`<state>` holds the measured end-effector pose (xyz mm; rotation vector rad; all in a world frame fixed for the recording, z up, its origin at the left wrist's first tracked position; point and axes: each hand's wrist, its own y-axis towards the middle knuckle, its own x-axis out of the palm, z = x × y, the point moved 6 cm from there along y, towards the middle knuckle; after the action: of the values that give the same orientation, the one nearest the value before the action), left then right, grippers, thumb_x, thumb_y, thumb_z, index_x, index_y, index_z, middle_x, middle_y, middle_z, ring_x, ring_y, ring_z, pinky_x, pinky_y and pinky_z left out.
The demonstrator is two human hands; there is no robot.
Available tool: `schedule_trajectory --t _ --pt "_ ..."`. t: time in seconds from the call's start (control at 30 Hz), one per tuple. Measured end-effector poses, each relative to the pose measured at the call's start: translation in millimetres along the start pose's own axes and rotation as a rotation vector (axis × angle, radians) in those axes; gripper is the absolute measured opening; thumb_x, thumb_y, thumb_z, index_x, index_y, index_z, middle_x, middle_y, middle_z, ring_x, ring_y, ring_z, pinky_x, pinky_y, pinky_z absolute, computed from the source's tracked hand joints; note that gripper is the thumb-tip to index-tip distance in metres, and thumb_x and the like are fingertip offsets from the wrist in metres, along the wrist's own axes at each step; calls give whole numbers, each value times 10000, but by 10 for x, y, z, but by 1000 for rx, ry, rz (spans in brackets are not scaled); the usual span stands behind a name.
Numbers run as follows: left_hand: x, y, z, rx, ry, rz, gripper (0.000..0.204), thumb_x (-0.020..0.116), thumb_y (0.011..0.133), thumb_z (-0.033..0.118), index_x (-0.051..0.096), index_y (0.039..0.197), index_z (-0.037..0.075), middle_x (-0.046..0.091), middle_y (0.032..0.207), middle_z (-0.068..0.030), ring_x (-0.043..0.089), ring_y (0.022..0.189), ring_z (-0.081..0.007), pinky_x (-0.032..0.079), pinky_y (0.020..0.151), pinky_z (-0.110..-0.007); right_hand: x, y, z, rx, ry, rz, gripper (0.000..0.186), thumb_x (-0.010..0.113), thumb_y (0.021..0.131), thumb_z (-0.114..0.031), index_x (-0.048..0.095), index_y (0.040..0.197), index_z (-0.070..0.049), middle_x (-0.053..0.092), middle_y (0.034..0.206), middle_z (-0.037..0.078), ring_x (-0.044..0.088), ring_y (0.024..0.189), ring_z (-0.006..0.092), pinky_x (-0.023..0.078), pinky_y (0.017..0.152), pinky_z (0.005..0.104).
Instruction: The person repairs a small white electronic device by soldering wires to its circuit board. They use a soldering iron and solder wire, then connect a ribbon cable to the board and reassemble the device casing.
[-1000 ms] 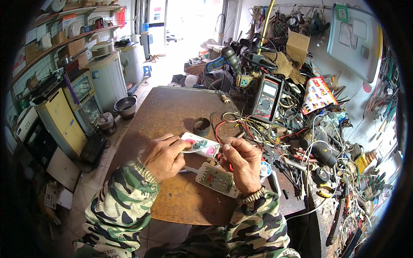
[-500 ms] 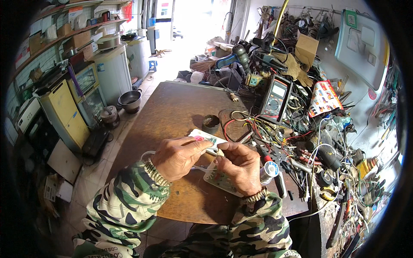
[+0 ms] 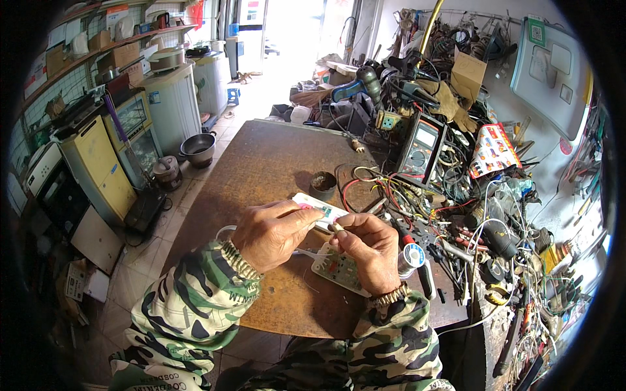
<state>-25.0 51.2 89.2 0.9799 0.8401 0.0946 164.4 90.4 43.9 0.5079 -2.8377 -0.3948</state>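
Over the middle of the wooden table, my left hand (image 3: 272,236) is closed in a pinch. Its fingertips lie over a white plate (image 3: 336,212) with pink and green marks; what they hold, if anything, is too small to make out. My right hand (image 3: 370,253), just across from it, pinches a small pale piece (image 3: 338,227) between thumb and forefinger. Below the hands lies a pale power-strip-like panel (image 3: 340,272) with parts showing on it, partly covered by my right hand. A thin white cord (image 3: 306,253) runs near it. Beside my right wrist stands a solder spool (image 3: 411,257).
A small dark cup (image 3: 322,185) stands beyond the white plate on the table (image 3: 261,153). A multimeter (image 3: 422,146) leans among tangled wires and tools at the right. On the floor at left are a pot (image 3: 198,150) and a yellow cabinet (image 3: 101,173).
Both hands stay close together over the table. My right hand has shifted slightly right, widening the gap between the fingertips and baring more of the panel below. The view has shifted slightly.
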Motion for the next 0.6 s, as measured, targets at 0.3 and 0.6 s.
schedule_trajectory --t 0.3,0.6 --pt "-25 9 37 51 9 12 285 782 890 -7 799 1169 48 739 953 -140 760 839 -316 613 704 -401 7 -6 -5 11 -48 28 163 698 998 -10 747 1134 66 766 923 112 710 794 145 562 711 281" --pt "-8 11 73 88 87 -14 268 830 869 64 818 1137 71 750 944 -108 759 827 -299 616 695 -396 8 -9 18 -44 -64 -3 178 703 1026 -40 746 1154 74 765 934 120 722 806 164 581 698 298"
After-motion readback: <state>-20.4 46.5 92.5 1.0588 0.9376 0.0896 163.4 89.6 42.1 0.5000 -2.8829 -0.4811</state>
